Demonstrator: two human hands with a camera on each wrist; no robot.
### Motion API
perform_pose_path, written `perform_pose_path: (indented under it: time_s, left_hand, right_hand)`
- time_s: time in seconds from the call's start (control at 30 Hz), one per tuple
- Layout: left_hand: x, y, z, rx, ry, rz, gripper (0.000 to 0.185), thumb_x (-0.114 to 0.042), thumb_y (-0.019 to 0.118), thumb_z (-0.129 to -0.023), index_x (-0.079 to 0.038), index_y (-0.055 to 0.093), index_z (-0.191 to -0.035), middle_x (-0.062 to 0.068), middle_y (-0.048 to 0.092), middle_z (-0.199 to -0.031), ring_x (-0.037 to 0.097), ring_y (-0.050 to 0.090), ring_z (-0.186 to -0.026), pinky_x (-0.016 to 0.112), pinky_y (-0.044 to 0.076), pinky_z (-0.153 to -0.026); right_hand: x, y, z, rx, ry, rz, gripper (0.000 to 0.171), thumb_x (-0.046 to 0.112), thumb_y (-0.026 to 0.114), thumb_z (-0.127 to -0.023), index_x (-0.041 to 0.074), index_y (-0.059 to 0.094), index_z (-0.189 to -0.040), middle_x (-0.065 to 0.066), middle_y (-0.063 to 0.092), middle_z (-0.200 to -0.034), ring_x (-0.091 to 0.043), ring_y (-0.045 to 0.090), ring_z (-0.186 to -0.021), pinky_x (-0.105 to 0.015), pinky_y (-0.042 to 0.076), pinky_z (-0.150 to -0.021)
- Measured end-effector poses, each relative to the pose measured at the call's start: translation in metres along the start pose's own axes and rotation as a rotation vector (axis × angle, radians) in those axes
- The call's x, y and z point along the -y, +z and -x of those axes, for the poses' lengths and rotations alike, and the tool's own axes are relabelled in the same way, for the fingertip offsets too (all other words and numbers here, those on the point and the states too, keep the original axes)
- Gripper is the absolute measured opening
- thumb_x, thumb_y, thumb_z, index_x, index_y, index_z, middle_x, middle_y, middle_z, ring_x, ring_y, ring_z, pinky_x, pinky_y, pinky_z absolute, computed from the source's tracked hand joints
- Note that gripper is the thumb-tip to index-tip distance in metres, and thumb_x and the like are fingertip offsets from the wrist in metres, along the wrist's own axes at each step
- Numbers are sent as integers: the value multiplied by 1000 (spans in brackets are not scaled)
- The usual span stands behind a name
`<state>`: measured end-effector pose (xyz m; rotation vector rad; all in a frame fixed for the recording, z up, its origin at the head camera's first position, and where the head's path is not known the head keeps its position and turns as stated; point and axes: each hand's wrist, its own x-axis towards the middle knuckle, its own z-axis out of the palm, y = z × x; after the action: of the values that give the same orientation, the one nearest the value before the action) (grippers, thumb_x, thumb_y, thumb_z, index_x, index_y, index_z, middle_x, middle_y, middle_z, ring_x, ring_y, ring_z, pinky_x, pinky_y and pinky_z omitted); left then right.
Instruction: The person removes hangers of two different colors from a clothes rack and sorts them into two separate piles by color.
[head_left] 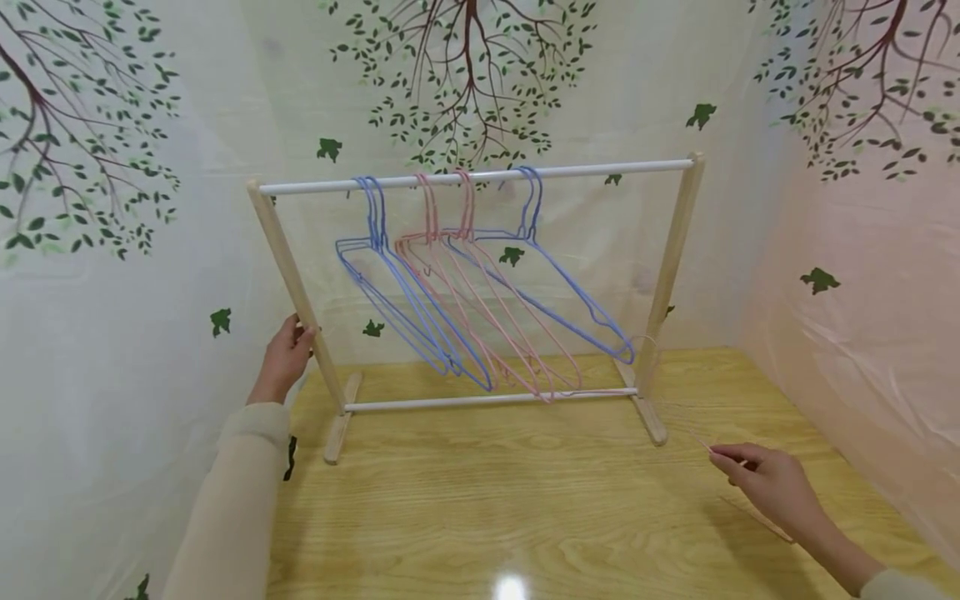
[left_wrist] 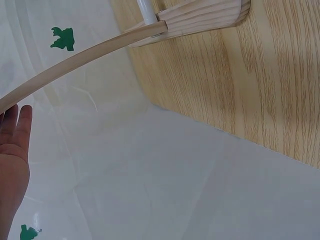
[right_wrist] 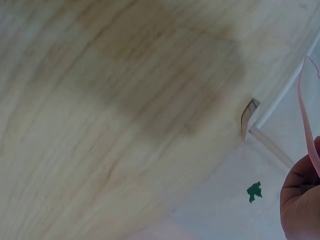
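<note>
A wooden clothes rack with a white top rail (head_left: 615,169) stands on the table. My left hand (head_left: 283,358) holds its left post (head_left: 279,240) partway up; the left wrist view has the fingers (left_wrist: 22,125) against that post. Out to the right, over the table, my right hand (head_left: 772,487) pinches a thin pink hanger (right_wrist: 305,115), which is blurred and faint in the head view. On the rail hang blue hangers (head_left: 411,296) at the left, pink hangers (head_left: 517,321) in the middle and two blue hangers (head_left: 573,275) right of them.
The rack's feet (head_left: 648,419) rest on the wood-grain table (head_left: 480,492), joined by a low white bar (head_left: 442,402). Pale sheeting (head_left: 847,350) with printed trees and green leaves encloses the back and sides. A small black object (head_left: 290,458) shows beside the left sleeve.
</note>
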<state>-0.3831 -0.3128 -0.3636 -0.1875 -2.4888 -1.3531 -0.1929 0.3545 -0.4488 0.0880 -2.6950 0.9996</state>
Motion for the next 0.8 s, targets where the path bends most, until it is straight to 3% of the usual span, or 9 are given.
perform_pose_path:
  time_s: [0.3,0.4,0.63,0.8]
  left_hand:
    - [-2,0,2,2,-6,9,53,-23,35,-110,3,23,-154,36,46,-138,49,49,-122,59,43,-102]
    - [-3,-1,4,8,-13,25,54,-24,35,-110,2,22,-155,36,45,-139,50,48,-123,60,42,-103]
    - [0,-1,6,18,-25,-23,58,-30,32,-110,-1,17,-157,33,42,-144,47,45,-128,59,43,-102]
    - [-2,0,9,5,-29,-17,56,-28,33,-110,0,19,-157,34,43,-143,47,45,-128,59,42,-103]
  right_hand:
    - [-1,14,13,126,111,-102,35,26,65,-98,-5,71,-114,-10,73,-91,-17,63,-68,-26,44,-46]
    - [-3,18,14,154,136,-128,35,25,66,-97,-5,71,-115,-9,71,-84,-15,59,-61,-24,42,-44]
    - [-11,25,17,207,90,-108,33,21,67,-96,-7,70,-113,-6,72,-87,-14,62,-63,-25,51,-52]
    - [-18,33,17,252,11,-113,30,17,67,-96,-9,70,-110,-8,72,-87,-11,59,-57,-25,50,-48]
